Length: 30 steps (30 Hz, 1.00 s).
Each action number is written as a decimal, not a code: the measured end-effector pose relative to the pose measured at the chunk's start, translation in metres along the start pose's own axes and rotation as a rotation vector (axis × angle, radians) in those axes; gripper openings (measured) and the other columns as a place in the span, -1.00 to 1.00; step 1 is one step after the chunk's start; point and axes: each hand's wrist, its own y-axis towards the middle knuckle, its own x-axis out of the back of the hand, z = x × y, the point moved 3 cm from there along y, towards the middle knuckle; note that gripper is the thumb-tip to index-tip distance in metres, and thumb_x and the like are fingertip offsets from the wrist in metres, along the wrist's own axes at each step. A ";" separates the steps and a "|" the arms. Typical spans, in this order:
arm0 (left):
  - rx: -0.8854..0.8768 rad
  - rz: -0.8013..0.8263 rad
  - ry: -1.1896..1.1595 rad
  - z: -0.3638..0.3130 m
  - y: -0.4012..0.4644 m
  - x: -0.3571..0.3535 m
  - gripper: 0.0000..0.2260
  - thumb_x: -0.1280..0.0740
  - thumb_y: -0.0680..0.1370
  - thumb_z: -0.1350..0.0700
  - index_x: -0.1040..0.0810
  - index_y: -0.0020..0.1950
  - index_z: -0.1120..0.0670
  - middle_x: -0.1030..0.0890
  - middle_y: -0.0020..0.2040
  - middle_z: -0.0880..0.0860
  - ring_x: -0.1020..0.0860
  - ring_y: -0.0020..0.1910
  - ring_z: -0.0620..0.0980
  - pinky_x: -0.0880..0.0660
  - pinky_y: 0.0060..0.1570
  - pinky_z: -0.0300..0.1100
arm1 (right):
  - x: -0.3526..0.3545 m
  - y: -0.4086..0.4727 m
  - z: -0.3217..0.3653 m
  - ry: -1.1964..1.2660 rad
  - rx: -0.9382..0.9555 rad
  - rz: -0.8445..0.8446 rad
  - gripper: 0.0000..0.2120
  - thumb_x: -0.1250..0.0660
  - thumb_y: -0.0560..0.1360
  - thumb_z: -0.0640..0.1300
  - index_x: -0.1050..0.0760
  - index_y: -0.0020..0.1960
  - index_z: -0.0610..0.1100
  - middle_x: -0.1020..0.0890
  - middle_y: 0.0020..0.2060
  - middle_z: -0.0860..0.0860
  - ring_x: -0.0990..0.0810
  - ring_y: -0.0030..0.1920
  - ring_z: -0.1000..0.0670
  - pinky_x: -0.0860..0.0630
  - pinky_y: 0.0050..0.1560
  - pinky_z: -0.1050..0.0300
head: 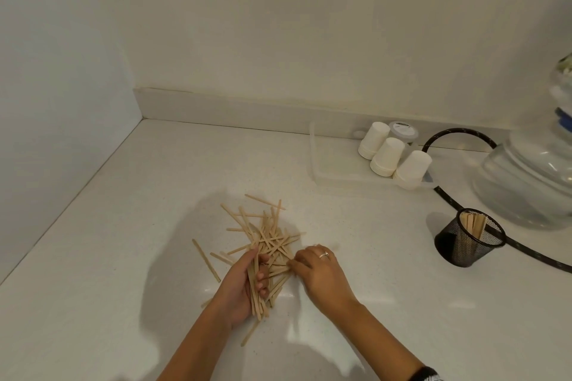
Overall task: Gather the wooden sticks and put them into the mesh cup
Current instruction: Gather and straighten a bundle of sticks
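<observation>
A loose pile of thin wooden sticks [265, 233] lies on the white counter, near the front middle. My left hand [240, 291] is curled around a bundle of several sticks at the pile's near edge. My right hand [322, 275], with a ring on it, rests palm down at the pile's right side, its fingertips pinching sticks. The black mesh cup [464, 249] stands to the right, apart from both hands, and holds several sticks upright. One stick [205, 260] lies alone to the left of the pile.
A clear plastic tray [318, 170] at the back right carries three stacks of white paper cups [387, 156] and a small lidded tub [403, 130]. A black cable [452, 201] runs behind the mesh cup. A large glass jar [532, 182] stands at the far right. Walls close the left and back.
</observation>
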 end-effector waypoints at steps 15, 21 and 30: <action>0.033 0.155 -0.124 -0.003 -0.011 -0.002 -0.75 -0.30 0.52 -0.03 -0.54 -0.14 0.16 -0.33 -0.40 0.03 -0.30 -0.51 -0.07 -0.29 -0.52 -0.23 | 0.033 -0.007 -0.041 0.298 -0.349 0.341 -0.92 -0.35 0.40 -0.19 -0.61 -0.16 -0.08 -0.64 -0.28 0.05 -0.58 -0.29 0.08 -0.46 -0.26 0.29; -0.007 0.090 -0.171 -0.008 -0.022 -0.012 -0.68 -0.23 0.55 -0.09 -0.55 -0.15 0.15 -0.35 -0.43 0.01 -0.32 -0.53 -0.09 -0.32 -0.54 -0.25 | 0.050 -0.015 -0.052 0.706 -0.733 0.281 -0.93 -0.48 0.33 -0.21 -0.67 -0.26 -0.05 -0.67 -0.39 0.06 -0.59 -0.40 0.21 -0.46 -0.36 0.41; -0.099 -0.054 -0.004 -0.001 -0.023 -0.040 -0.55 -0.18 0.57 -0.19 -0.52 0.02 0.21 -0.55 -0.27 0.11 -0.53 -0.31 0.03 -0.53 -0.23 -0.09 | 0.062 -0.025 -0.020 1.558 -1.063 0.305 -0.96 -0.43 0.38 -0.35 -0.64 -0.21 -0.24 -0.61 -0.46 -0.04 -0.59 -0.40 0.04 -0.54 -0.30 0.23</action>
